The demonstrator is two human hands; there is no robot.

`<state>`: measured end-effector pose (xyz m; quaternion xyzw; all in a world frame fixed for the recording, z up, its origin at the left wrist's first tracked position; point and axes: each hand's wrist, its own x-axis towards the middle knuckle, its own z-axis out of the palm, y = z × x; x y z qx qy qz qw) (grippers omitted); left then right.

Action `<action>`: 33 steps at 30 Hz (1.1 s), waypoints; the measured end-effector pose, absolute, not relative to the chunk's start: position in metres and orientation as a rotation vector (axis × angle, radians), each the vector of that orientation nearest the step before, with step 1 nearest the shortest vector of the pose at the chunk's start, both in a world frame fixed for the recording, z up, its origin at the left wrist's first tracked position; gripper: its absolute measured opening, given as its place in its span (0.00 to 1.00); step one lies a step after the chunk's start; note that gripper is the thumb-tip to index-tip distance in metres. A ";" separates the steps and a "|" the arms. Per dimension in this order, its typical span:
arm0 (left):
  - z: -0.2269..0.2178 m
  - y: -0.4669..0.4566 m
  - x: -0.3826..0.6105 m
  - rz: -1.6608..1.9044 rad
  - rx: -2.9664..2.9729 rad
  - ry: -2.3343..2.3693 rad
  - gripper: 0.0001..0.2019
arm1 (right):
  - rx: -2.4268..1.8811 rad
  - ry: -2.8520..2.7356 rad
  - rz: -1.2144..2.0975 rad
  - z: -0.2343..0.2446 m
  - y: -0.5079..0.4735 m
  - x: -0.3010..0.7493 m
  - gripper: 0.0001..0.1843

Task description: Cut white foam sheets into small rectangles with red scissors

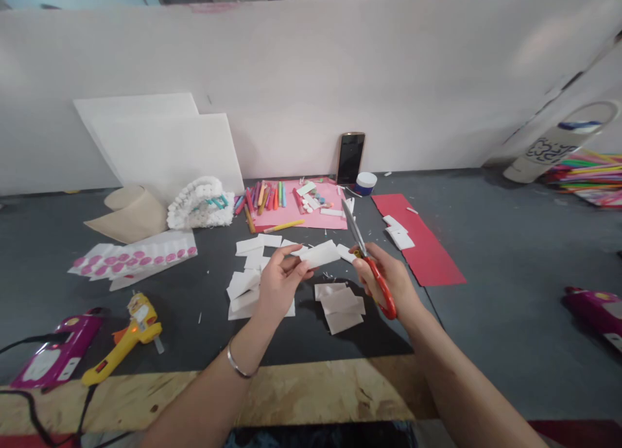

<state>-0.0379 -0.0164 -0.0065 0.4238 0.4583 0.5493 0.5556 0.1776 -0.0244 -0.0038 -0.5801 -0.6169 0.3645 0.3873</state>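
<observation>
Between the thumb and fingers of my left hand [282, 276] is a small white paper piece [321, 253], held above the dark table. My right hand [386, 273] grips red-handled scissors [358, 231], their blades pointing up and away, apart from the paper. Under and beside my left hand lie several cut white paper pieces [244, 283]. Another small pile of white pieces [343, 305] sits between my two forearms. To the right, a few white pieces [400, 233] rest at the edge of a red sheet [427, 247].
A yellow glue gun [127, 341] and purple power strip [61, 351] with cables lie at left. Crayons [265, 197] cover a pink sheet [311, 220] behind my hands. A phone [350, 158] leans on the wall beside a small jar [365, 183]. A bottle [549, 147] stands far right.
</observation>
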 end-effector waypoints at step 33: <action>0.019 0.009 -0.112 0.926 1.798 1.606 0.11 | -1.466 -1.391 0.995 -0.006 -0.024 0.176 0.25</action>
